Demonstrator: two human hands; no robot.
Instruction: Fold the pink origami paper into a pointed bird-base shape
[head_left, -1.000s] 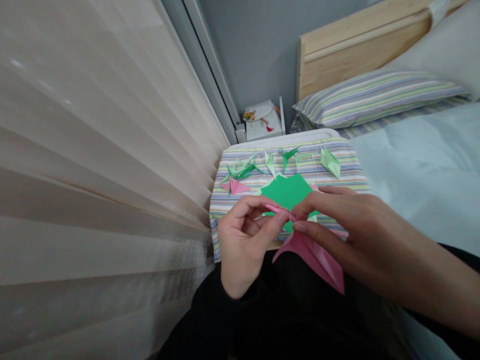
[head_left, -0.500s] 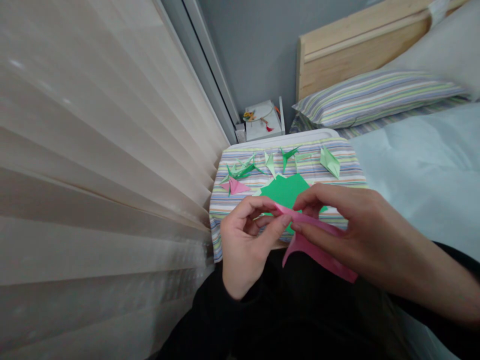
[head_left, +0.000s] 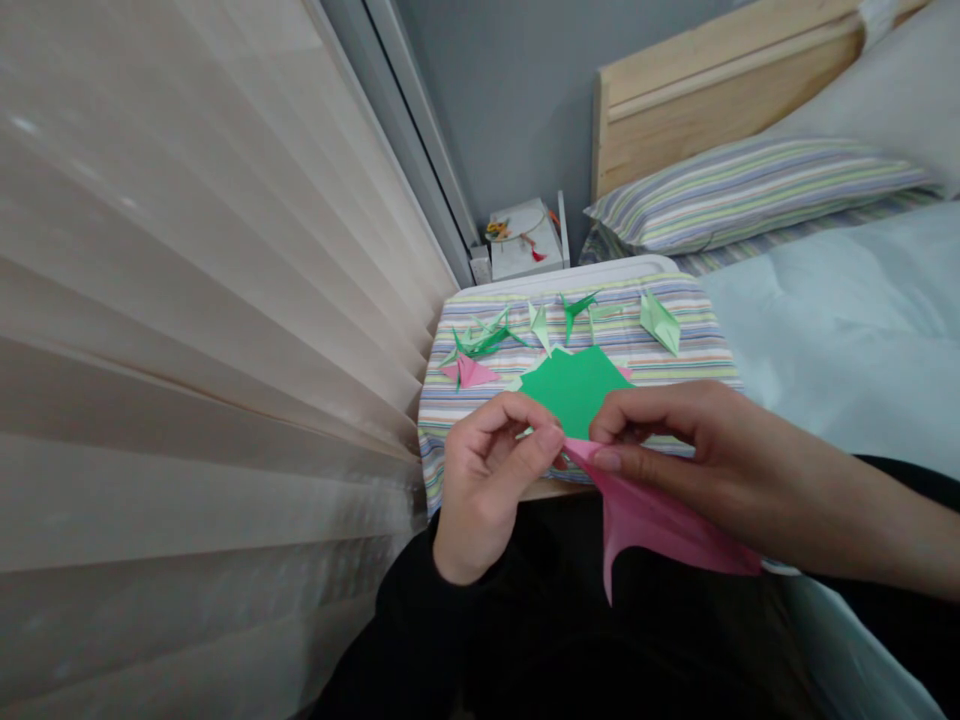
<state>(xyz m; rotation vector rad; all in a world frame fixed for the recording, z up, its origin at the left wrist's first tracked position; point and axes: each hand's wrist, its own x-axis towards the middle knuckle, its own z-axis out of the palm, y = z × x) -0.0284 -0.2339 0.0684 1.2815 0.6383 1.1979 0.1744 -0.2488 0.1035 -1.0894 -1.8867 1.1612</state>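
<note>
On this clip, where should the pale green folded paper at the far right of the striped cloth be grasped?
Pinch the pale green folded paper along its raised central ridge, coming from above. It sits peaked on the striped cloth, so fingers can close on the ridge without sliding underneath; its thin points look likelier to crumple.

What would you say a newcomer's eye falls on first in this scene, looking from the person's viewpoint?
The bright pink paper draws the eye first, hanging from the right hand at centre, with the left hand beside its tip. Just beyond lies a vivid green paper on a striped cloth, with small folded paper pieces along the far side.
</note>
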